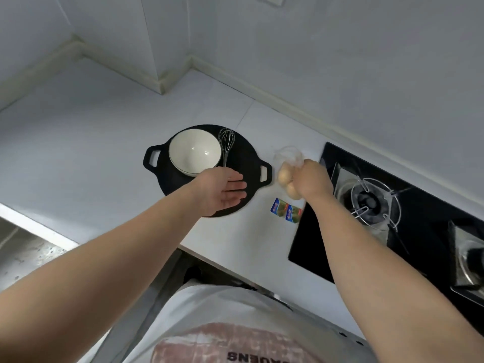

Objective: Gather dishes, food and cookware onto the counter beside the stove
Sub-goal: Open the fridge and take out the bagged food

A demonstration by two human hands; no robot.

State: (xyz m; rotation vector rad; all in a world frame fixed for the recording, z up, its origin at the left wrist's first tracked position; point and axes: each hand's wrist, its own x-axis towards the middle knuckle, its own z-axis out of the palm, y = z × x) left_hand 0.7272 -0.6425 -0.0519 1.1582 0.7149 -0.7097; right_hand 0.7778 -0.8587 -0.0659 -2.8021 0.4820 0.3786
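Stainless steel sink (23,255) at far left, lower edge of view. White stone counter (91,142) runs from the sink to the stove.

Flat round black cast-iron griddle pan (248,158) with two loop handles sits on the counter, mid-frame. Glossy white ceramic bowl (195,151) stands upright on the pan's left half. Small metal wire whisk (226,142) lies on the pan just right of the bowl, wire head pointing away from the person.

Left hand (222,192) is over the pan's near edge, palm turned up and inward, fingers straight and together, nothing in it. Contact with the pan: cannot tell.

Right of the pan, right hand (313,180) is fisted tight round the gathered neck of a clear plastic bag of brown eggs (286,176). Bag is between pan and stove, over the counter; resting or lifted, cannot tell.

Two small blue-and-green foil packets (286,210) lie on the counter just below the bag, by the stove's edge.

Black glass gas stove (419,205) at right, round metal burner (372,203) with wire pan support, nothing on it.
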